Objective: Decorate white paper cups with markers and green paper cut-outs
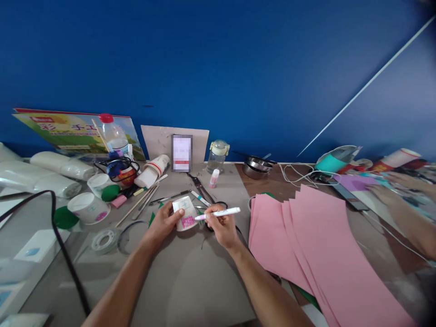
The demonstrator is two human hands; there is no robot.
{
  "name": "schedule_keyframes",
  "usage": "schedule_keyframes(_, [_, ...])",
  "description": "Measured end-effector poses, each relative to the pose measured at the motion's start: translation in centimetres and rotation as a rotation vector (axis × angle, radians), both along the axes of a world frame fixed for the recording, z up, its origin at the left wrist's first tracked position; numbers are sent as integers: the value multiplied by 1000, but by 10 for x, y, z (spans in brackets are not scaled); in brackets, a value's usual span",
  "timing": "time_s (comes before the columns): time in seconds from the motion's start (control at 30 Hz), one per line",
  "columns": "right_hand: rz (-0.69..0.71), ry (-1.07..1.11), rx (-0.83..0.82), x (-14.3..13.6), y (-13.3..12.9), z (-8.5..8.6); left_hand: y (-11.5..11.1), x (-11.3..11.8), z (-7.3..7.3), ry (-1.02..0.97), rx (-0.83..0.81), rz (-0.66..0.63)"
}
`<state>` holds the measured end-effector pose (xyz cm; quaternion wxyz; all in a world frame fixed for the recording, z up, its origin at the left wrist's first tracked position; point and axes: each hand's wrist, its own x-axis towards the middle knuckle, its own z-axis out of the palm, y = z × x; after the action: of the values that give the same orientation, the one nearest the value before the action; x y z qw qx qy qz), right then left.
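In my left hand [165, 222] is a white paper cup [182, 205], tilted, with my thumb on its side. Pink marker colouring fills a patch low on the cup, and faint green lines show above it. My right hand [220, 226] is closed around a white marker pen [223, 212]. The pen's pink tip end points left and is at the cup's edge by the pink patch; whether it touches I cannot tell. Behind the hands lie scissors [197, 182], another pen [200, 198] and a glue stick [214, 178].
Pink paper sheets [320, 236] spread to the right. At left are a tape roll [104, 240], a decorated paper cup [89, 208], a black cable [64, 250] and wooden sticks [136, 206]. A glass jar [218, 156] and metal bowls [257, 167] stand behind. Another person's arm [405, 218] is at far right.
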<state>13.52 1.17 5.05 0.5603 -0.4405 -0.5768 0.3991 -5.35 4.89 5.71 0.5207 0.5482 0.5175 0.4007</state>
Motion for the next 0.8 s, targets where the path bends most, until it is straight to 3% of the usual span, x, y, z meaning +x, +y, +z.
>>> schedule_keyframes(0.8, [26, 15, 41, 0, 0, 1, -2, -2, -5, -28, 2, -23])
